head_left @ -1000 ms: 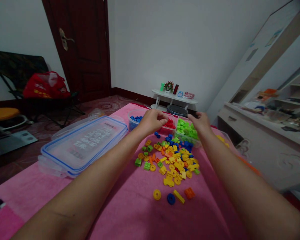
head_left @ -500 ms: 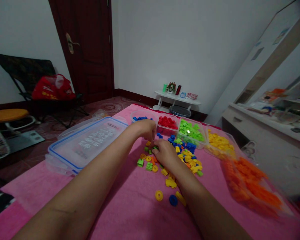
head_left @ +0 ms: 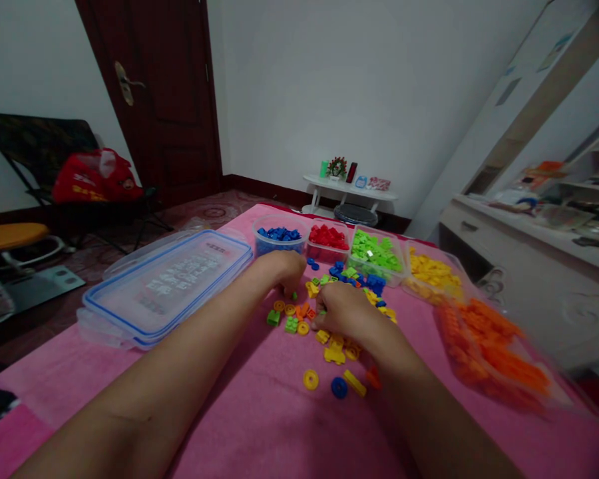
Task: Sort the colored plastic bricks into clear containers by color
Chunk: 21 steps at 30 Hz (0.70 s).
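Note:
My left hand (head_left: 290, 269) reaches down at the left side of a loose pile of plastic building blocks, fingers bent and pressed together. A bit of green shows beside its fingertips; whether it is held cannot be made out. My right hand (head_left: 343, 307) is closed low over the pile, a sliver of a green block (head_left: 323, 313) between thumb and fingers. Around the hands lie green blocks (head_left: 291, 324), yellow wheels (head_left: 303, 328), yellow blocks (head_left: 335, 353) and blue blocks (head_left: 376, 284). Nearer to me are a blue wheel (head_left: 339, 387) and an orange piece (head_left: 373, 377).
Behind the pile stand clear tubs of blue blocks (head_left: 279, 234), red blocks (head_left: 328, 236), green blocks (head_left: 377, 253) and yellow blocks (head_left: 435, 277). An orange-block tub (head_left: 494, 352) is at right. A blue-edged lid (head_left: 174, 283) lies left on the pink cloth (head_left: 259, 412).
My left hand has moved apart from my right hand, down and to the left. The right hand has curled its fingers and shifted slightly right. An orange piece now shows near the right forearm.

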Tool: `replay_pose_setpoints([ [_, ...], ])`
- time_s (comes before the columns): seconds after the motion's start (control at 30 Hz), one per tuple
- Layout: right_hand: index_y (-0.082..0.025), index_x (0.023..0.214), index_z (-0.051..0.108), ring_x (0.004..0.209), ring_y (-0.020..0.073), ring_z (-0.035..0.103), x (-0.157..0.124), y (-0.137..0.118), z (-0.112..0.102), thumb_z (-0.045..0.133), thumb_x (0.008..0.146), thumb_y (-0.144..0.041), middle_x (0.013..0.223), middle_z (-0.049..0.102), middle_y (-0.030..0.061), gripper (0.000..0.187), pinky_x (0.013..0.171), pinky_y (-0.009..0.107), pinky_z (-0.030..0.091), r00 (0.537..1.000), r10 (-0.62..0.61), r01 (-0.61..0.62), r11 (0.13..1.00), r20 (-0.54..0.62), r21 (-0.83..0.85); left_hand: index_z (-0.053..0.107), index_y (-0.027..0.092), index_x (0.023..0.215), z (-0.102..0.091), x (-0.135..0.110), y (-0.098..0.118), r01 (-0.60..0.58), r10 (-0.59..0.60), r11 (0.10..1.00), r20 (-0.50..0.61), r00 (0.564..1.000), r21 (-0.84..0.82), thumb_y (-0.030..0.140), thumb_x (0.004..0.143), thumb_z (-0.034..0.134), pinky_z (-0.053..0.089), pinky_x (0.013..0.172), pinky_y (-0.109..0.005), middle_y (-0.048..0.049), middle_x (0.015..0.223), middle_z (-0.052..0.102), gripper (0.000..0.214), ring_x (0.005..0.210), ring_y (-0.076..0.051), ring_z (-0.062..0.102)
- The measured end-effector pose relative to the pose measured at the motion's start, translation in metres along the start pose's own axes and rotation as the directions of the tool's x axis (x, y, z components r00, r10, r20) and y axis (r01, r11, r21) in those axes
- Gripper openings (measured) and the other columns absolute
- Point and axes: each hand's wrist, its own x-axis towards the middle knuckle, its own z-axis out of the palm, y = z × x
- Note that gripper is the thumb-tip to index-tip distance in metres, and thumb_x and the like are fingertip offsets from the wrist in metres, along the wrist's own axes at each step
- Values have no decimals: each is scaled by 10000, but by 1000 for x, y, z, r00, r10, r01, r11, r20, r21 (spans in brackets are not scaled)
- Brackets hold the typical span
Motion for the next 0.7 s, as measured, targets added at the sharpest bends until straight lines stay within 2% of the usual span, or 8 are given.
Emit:
replay_pose_setpoints([
  [0.1, -195, 671, 683, 648, 187, 601, -1, 0, -2, 664, 634, -242, 724, 677, 79, 63, 509, 252, 334, 999, -35, 34, 999, -15, -22, 671, 177, 516, -3, -7, 7, 70, -97, 982, 153, 983, 175, 87, 421, 661, 430, 418, -208, -14, 403, 573, 131, 407, -142, 531],
  [0.2, -211, 629, 681, 601, 157, 587, 0, 11, -5, 605, 641, -194, 680, 668, 52, 79, 492, 238, 322, 999, -27, 28, 999, -27, 35, 733, 194, 673, -1, -10, 16, 29, -61, 977, 147, 987, 213, 63, 441, 615, 434, 412, -220, -23, 467, 621, 292, 416, -157, 549],
  [0.3, -229, 612, 685, 604, 148, 584, 0, 18, -8, 621, 637, -246, 666, 667, 34, 71, 490, 228, 325, 1000, -2, 3, 997, -12, 77, 733, 199, 624, 6, -8, 22, -5, -31, 961, 128, 991, 277, 38, 405, 629, 423, 408, -223, -20, 420, 599, 291, 375, -147, 514],
  [0.4, -250, 697, 709, 654, 170, 600, -1, 12, -8, 660, 629, -317, 746, 688, 39, 108, 510, 240, 344, 1000, -2, 3, 999, -12, 53, 697, 190, 522, 10, -4, 21, -38, 13, 957, 86, 996, 287, 38, 381, 650, 395, 401, -193, 2, 336, 531, 213, 344, -119, 480],
  [0.5, -225, 748, 711, 708, 210, 613, -2, -3, -4, 682, 620, -342, 796, 691, 82, 176, 541, 264, 372, 1000, 8, -8, 1000, -1, -19, 701, 179, 581, 6, -5, 15, -18, -3, 980, 104, 995, 196, 99, 441, 656, 405, 415, -183, 6, 379, 559, 168, 380, -119, 512],
  [0.57, -197, 736, 702, 714, 223, 615, -3, -10, -1, 654, 642, -292, 777, 685, 109, 142, 560, 278, 385, 1000, -1, 1, 998, -3, -60, 702, 162, 664, 1, -7, 13, -10, 3, 995, 70, 998, 101, 141, 509, 641, 424, 438, -184, -1, 444, 594, 168, 420, -117, 536],
  [0.7, -192, 688, 690, 672, 212, 597, -3, -5, -3, 623, 622, -212, 717, 665, 98, 96, 560, 283, 371, 999, -33, 32, 999, -25, -29, 644, 124, 733, -2, -5, 16, -92, 61, 978, -168, 984, -187, 188, 621, 607, 443, 469, -183, -17, 548, 607, 134, 482, -108, 565],
])
